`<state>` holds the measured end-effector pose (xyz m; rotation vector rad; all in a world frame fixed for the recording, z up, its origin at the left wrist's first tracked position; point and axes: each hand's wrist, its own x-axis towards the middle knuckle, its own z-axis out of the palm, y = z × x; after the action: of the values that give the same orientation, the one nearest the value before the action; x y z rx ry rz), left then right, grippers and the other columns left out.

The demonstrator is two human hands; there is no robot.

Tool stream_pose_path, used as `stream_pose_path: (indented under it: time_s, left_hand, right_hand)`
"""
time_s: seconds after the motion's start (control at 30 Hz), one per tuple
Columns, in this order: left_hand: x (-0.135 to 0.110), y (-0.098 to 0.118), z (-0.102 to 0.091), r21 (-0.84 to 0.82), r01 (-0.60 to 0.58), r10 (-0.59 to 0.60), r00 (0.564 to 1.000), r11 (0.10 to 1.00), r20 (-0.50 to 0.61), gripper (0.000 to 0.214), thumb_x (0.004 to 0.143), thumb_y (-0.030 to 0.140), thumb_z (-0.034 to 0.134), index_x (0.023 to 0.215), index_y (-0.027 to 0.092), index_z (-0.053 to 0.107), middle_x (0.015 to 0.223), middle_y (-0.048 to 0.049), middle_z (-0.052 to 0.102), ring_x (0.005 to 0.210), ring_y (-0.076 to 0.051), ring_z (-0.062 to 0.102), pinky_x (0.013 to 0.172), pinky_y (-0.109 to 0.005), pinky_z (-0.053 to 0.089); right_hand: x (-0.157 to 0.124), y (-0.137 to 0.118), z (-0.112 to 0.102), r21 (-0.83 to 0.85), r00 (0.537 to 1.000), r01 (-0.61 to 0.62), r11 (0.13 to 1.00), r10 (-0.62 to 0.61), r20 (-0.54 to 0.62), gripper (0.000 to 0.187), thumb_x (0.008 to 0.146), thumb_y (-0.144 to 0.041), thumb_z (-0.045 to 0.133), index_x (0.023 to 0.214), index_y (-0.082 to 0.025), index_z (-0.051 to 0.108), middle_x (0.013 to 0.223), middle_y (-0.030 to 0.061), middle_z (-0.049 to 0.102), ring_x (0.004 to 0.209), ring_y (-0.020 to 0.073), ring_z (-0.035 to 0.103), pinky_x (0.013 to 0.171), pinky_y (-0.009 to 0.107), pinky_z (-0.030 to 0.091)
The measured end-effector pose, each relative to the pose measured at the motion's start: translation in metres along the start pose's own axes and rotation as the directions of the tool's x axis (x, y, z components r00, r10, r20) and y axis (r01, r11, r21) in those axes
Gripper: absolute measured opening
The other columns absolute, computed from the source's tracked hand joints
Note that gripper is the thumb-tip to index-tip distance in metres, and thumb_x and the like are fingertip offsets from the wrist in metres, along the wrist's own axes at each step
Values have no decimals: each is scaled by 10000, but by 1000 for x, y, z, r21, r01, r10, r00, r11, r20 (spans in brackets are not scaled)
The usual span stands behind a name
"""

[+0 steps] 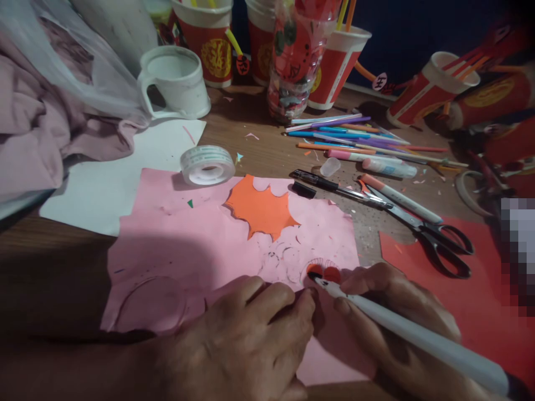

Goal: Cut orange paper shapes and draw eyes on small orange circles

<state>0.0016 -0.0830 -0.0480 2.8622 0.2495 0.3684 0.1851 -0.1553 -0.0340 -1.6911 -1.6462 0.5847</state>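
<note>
My right hand (401, 317) grips a white marker (418, 337) whose dark tip touches a small red paper shape (324, 273) on the pink paper sheet (200, 245). My left hand (246, 340) lies on the pink sheet just left of the red shape, fingers curled down and pressing the paper. An orange cut-out with jagged edges (261, 210) lies on the pink sheet farther up. Pen marks curl around the red shape.
A tape roll (208, 165), white mug (175, 81), black scissors (434, 234), a black pen (334, 186), several coloured pens (355, 139), red paper cups (213, 44) and a red sheet (460, 295) crowd the wooden table (251, 139). Pink cloth (33, 133) lies at left.
</note>
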Motion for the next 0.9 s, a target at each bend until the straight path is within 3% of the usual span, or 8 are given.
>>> stream_pose_path:
  time_s: [0.3, 0.4, 0.57, 0.77, 0.9]
  left_hand:
    - [0, -4, -1, 41, -61, 61, 998, 997, -6, 317, 875, 414, 456, 998, 185, 639, 1145, -56, 599, 798, -180, 517, 594, -310, 362]
    - [0, -3, -1, 44, -79, 80, 996, 996, -35, 317, 873, 416, 455, 981, 185, 644, 1140, -63, 599, 799, -185, 514, 587, -309, 362]
    - [0, 2, -3, 14, 39, -40, 999, 999, 8, 305, 874, 407, 478, 990, 174, 638, 1143, -27, 601, 836, -175, 502, 636, -310, 379]
    - [-2, -2, 1, -2, -46, 46, 999, 999, -22, 324, 858, 431, 495, 994, 173, 635, 1102, -33, 613, 800, -177, 500, 590, -314, 364]
    - [-1, -2, 0, -22, -39, 38, 999, 999, -32, 298, 859, 422, 501, 974, 184, 639, 1102, -20, 612, 806, -174, 497, 603, -316, 358]
  right_hand:
    - [1, -2, -7, -111, 999, -11, 994, 16, 44, 92, 794, -190, 539, 789, -258, 478, 551, -68, 660, 475, 133, 652, 368, 196, 468]
    - [1, -1, -7, -85, 999, 0, 996, 3, 36, 99, 778, -188, 550, 793, -259, 483, 577, -67, 674, 432, 121, 629, 374, 198, 469]
    - [0, 1, -5, -22, 999, -37, 999, 37, 20, 132, 751, -174, 586, 808, -257, 501, 672, -63, 707, 475, 104, 648, 417, 159, 505]
    - [0, -1, -2, 26, 999, -32, 999, 32, 13, 130, 757, -168, 587, 825, -252, 514, 690, -59, 711, 509, 95, 663, 480, 134, 535]
    - [0, -1, 0, 49, 999, -54, 997, 54, 1, 122, 761, -171, 578, 825, -252, 513, 728, -54, 723, 519, 98, 670, 470, 139, 533]
